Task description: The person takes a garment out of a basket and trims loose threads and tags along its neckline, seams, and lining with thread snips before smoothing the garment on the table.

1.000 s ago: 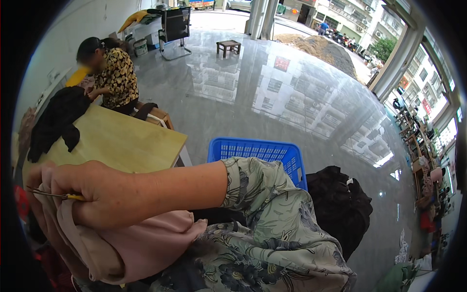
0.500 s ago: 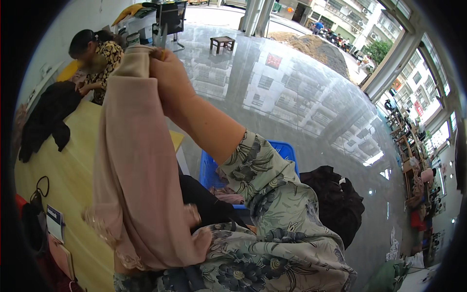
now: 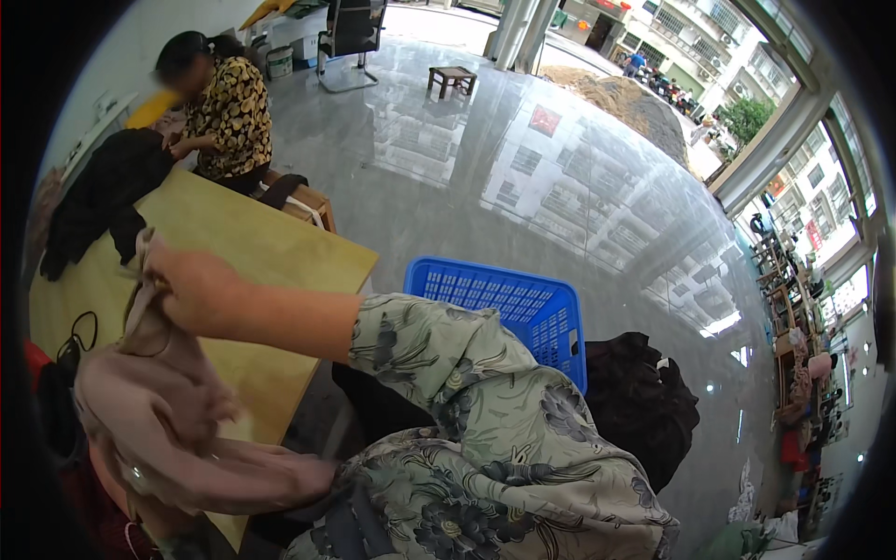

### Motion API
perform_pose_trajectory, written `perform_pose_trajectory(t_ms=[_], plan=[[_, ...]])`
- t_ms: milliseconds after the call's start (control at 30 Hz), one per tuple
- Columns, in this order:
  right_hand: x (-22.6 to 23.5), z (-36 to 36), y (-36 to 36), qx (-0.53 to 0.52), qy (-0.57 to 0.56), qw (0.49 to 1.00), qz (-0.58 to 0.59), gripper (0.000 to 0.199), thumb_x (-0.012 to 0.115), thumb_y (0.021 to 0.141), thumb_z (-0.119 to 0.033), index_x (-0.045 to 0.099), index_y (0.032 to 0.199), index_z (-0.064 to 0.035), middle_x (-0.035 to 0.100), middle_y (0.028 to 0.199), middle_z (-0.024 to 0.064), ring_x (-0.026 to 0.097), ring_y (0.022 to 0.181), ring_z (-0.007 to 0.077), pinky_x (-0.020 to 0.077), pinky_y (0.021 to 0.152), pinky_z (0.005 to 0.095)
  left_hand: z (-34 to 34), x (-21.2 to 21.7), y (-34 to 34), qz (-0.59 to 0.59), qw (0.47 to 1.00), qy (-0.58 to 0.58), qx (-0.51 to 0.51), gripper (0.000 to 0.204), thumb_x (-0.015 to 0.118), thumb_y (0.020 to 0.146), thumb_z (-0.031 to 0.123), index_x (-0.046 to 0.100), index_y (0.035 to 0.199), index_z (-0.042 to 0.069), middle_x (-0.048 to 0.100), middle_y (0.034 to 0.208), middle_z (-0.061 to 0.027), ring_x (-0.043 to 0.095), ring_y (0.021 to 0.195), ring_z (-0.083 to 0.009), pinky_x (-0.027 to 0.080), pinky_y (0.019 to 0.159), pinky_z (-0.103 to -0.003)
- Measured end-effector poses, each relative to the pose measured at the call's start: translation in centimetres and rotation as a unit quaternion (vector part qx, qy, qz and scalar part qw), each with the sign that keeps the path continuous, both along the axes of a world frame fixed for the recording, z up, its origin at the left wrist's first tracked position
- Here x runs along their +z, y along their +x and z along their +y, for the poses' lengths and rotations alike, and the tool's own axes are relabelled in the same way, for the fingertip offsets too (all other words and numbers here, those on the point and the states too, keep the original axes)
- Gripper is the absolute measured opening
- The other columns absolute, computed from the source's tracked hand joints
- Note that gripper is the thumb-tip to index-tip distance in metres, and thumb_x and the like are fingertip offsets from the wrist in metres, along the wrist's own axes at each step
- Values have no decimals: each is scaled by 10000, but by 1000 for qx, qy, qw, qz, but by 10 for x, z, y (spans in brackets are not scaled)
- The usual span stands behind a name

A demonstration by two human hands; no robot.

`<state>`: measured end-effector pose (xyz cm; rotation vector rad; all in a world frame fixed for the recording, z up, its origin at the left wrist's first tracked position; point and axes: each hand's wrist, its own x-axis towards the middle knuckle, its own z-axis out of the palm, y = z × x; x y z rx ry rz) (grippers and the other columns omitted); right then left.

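Note:
My right hand (image 3: 194, 291) is closed on the gathered upper end of a dusty-pink cloth garment (image 3: 154, 392), over the near left part of the pale wooden table (image 3: 280, 266). Below the hand the garment hangs in loose folds, and its lower end trails toward my lap, smeared by motion. A beige inner side no longer shows clearly. My left hand is hidden behind or under the cloth, so its fingers cannot be made out.
A blue plastic basket (image 3: 495, 285) stands right of the table, with a dark cloth heap (image 3: 639, 401) beside it. Across the table a person (image 3: 229, 117) handles black cloth (image 3: 107, 191). A small wooden stool (image 3: 453, 77) is farther off. A black cord loop (image 3: 84, 331) lies at the left.
My right hand has come down and left with the pink garment, which was held up stretched long and now sags in folds. The view has shifted, showing more of the table and basket.

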<state>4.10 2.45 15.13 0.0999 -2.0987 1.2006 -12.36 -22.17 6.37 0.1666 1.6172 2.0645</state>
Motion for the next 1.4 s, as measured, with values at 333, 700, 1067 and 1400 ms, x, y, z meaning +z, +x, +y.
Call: perform_pose_trajectory(t_ms=[333,700,1067,1400], plan=[[-82,14,30,47,77,962,-259,221,555,763,-194,584,945,-71,605,863,169,567,834,350,441,709,423,-23,-67,-45,117,967,-224,33,628,536,835,387,360,1279,-21,395,1271,-190,365,1197,-293,299,985,-358],[-168,65,58,-122,109,955,-248,169,544,804,-172,592,927,-66,621,781,165,610,748,328,476,655,378,43,-48,108,575,629,-508,-124,564,613,733,405,480,1220,152,351,1309,-186,300,1222,-380,260,995,-455],[-163,46,55,-115,140,963,-202,180,563,764,-111,551,942,-83,571,746,140,555,682,335,439,596,382,71,-76,-3,534,633,-560,2,460,543,770,460,535,1149,201,436,1257,-98,371,1193,-299,321,934,-501],[-163,56,54,-141,109,959,-222,153,569,777,-132,555,918,-73,587,771,140,568,699,333,445,606,379,80,-54,24,569,669,-476,44,502,547,780,423,483,1218,185,385,1298,-121,343,1210,-312,279,981,-465]])
